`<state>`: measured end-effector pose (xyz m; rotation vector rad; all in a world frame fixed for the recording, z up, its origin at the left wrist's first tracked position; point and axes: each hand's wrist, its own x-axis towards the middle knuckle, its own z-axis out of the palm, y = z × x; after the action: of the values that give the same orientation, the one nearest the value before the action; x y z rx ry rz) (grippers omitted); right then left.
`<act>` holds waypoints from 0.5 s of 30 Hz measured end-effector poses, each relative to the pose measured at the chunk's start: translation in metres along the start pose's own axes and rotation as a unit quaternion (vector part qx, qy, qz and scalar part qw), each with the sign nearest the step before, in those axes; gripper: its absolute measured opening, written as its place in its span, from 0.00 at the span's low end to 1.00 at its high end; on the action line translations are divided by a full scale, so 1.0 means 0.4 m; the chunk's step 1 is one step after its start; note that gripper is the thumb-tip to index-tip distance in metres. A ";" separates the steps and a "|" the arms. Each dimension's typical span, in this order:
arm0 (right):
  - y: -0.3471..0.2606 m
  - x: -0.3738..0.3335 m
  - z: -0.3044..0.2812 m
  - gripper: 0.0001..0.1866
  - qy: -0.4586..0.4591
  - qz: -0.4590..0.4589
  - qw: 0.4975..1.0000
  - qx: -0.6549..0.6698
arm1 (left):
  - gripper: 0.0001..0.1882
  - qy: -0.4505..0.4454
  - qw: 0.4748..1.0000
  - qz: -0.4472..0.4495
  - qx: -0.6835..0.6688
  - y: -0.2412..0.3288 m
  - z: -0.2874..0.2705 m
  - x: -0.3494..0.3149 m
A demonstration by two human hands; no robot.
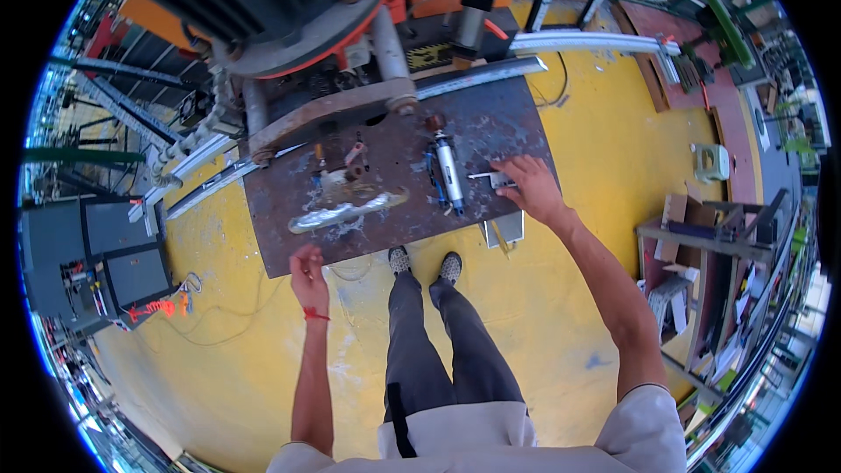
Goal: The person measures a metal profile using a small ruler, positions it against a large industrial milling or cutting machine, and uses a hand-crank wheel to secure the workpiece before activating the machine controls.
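Note:
My right hand is at the right side of the dark metal table. Its thumb and fingers close around a small silvery metal piece, partly hidden by them; a thin bright end points left. Left of it lies a silver cylinder with dark fittings and blue parts. My left hand, a red string on its wrist, hovers by the table's front left edge. Its fingers are loosely bent and apart, with nothing seen in them. A shiny silver bar-shaped part lies on the table between my hands.
A large machine head with posts and a rusty bracket overhangs the table's back. Long metal rails extend behind. A dark cabinet stands left; a cluttered shelf and a pale green stool stand right on yellow floor.

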<state>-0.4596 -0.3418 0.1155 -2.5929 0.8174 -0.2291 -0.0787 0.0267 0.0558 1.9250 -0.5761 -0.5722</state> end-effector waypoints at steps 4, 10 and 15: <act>-0.014 0.046 0.004 0.23 -0.078 -0.005 0.996 -0.043 | 0.14 0.041 0.996 -0.004 -0.079 0.034 -0.058 0.201; 0.057 0.088 0.000 0.16 -0.057 0.176 0.980 0.075 | 0.25 -0.011 0.950 -0.174 -0.260 0.078 -0.030 0.470; 0.050 0.301 -0.061 0.13 0.128 0.123 0.983 -0.045 | 0.38 -0.059 0.910 -0.305 -0.275 0.089 0.002 0.610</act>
<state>-0.3785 -0.4347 0.1330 -2.5457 1.2545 -0.4692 0.1046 -0.1381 0.0542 1.5037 0.1434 -1.1194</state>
